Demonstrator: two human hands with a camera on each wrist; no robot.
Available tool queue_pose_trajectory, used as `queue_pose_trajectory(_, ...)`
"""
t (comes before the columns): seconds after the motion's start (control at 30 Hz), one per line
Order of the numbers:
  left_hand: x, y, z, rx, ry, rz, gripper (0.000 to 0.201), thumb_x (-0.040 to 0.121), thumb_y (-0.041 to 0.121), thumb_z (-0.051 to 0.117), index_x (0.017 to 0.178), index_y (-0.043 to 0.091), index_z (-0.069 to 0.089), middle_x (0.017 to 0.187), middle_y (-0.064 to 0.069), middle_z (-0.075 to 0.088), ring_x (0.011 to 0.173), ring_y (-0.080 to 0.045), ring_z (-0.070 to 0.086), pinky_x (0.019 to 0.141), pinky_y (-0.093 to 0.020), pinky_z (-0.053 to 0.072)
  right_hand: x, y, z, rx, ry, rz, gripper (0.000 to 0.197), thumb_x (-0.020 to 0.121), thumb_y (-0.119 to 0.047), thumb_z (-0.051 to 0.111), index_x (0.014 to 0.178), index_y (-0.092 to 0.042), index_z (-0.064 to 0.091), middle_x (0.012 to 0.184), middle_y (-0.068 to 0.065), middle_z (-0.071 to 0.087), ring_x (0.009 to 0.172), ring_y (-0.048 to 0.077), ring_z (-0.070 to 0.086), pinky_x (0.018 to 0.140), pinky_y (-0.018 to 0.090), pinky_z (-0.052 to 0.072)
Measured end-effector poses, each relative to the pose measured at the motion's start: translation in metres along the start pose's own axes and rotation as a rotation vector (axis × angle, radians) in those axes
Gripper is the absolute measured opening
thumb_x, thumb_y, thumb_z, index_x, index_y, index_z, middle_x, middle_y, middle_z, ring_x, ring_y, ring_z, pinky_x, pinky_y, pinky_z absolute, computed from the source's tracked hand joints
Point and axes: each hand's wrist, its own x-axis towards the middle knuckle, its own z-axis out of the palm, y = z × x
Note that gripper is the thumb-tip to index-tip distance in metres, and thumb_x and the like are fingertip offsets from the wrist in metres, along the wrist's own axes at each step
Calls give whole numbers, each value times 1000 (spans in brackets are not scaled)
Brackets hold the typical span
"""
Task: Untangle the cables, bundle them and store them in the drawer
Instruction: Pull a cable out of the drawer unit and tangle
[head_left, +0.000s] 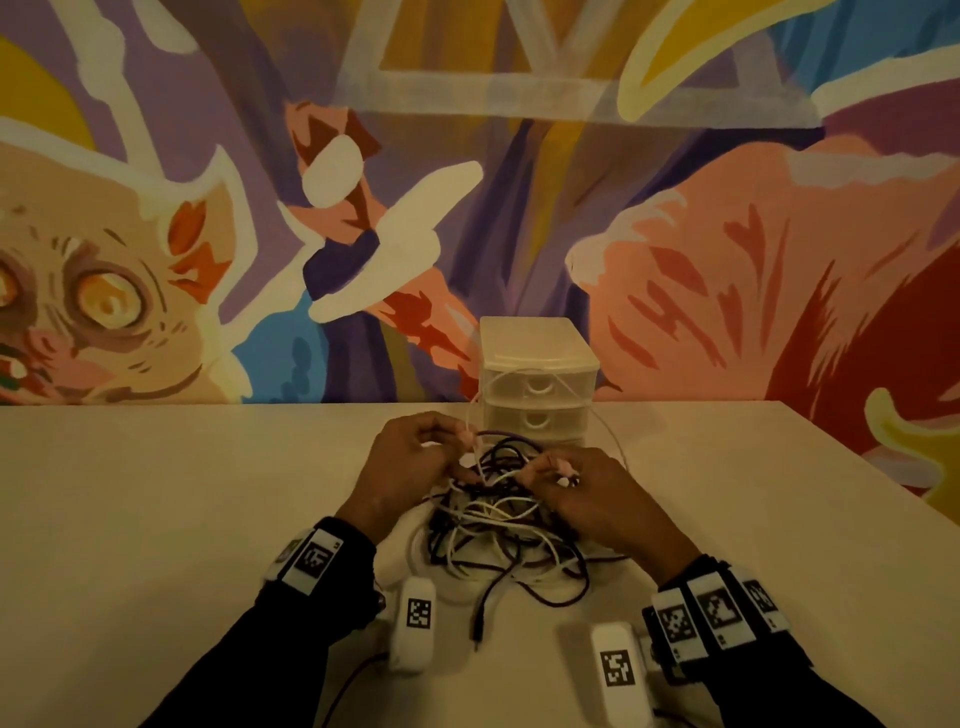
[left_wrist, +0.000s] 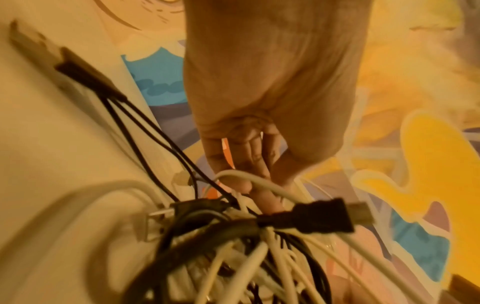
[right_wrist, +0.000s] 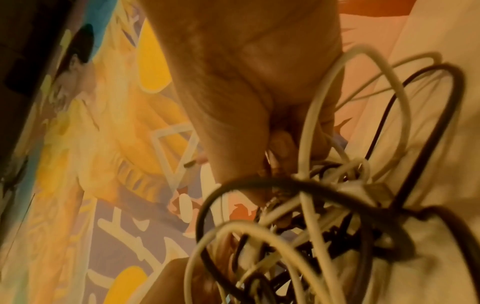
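A tangle of white and dark cables (head_left: 498, 525) lies on the pale table (head_left: 156, 493) between my two hands. My left hand (head_left: 415, 457) is at the heap's upper left, its fingers pinching a white cable (left_wrist: 249, 179) near a pinkish plug. My right hand (head_left: 582, 483) is at the upper right, fingers curled on cable strands (right_wrist: 283, 164). A black USB plug (left_wrist: 319, 218) sticks out of the tangle in the left wrist view. A small translucent drawer unit (head_left: 535, 384) stands just behind the heap with its drawers closed; a thin white cable loops in front of it.
A painted mural wall (head_left: 208, 208) rises right behind the table's far edge. A loose dark cable end (head_left: 478, 623) trails toward me from the heap. Bare tabletop stretches to the left and right of the pile.
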Motion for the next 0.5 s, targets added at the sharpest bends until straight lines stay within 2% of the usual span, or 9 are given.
queue_pose_trajectory(0.1, 7, -1, -7, -164, 161, -28, 12, 101, 10, 71, 107, 2, 77, 102, -15, 80, 70, -27, 78, 60, -30, 60, -2, -2, 3, 25, -55, -15, 8, 97, -38, 77, 92, -35, 83, 92, -15, 80, 88, 4, 73, 87, 35, 59)
queue_pose_trajectory(0.2, 8, 0, -6, -221, 224, 18, 15, 102, 14, 72, 110, 2, 75, 103, -18, 79, 72, -25, 77, 68, -34, 63, -4, -7, 4, 121, -42, 7, 4, 89, -36, 87, 90, -34, 84, 86, -13, 81, 83, 5, 75, 80, 29, 59)
queue_pose_trajectory(0.27, 5, 6, -2, -195, 138, 80, 13, 100, 12, 74, 111, 4, 76, 101, -15, 80, 74, -22, 77, 72, -34, 63, -5, -10, 5, 154, 33, -23, 11, 85, -35, 91, 93, -33, 85, 84, -11, 80, 82, 5, 75, 77, 25, 58)
queue_pose_trajectory(0.33, 2, 14, 4, -106, 15, 177, 14, 96, 14, 79, 109, 8, 80, 99, -8, 82, 81, -17, 78, 77, -26, 61, -7, -14, 7, 206, 108, -84, 15, 85, -33, 91, 99, -32, 86, 87, -13, 81, 91, -1, 75, 83, 17, 56)
queue_pose_trajectory(0.4, 0, 24, 9, -18, -63, 283, 15, 94, 16, 82, 107, 11, 83, 100, -1, 83, 90, -12, 77, 83, -19, 58, -9, -17, 11, 255, 130, -112, 16, 86, -34, 90, 101, -33, 87, 93, -16, 82, 99, -3, 74, 91, 19, 55)
queue_pose_trajectory(0.5, -3, 31, 11, -8, -114, 338, 14, 94, 16, 82, 107, 13, 84, 102, 5, 84, 95, -11, 77, 85, -18, 58, -10, -22, 16, 248, 123, -156, 7, 90, -30, 88, 95, -34, 88, 97, -19, 82, 101, -2, 74, 90, 20, 54)
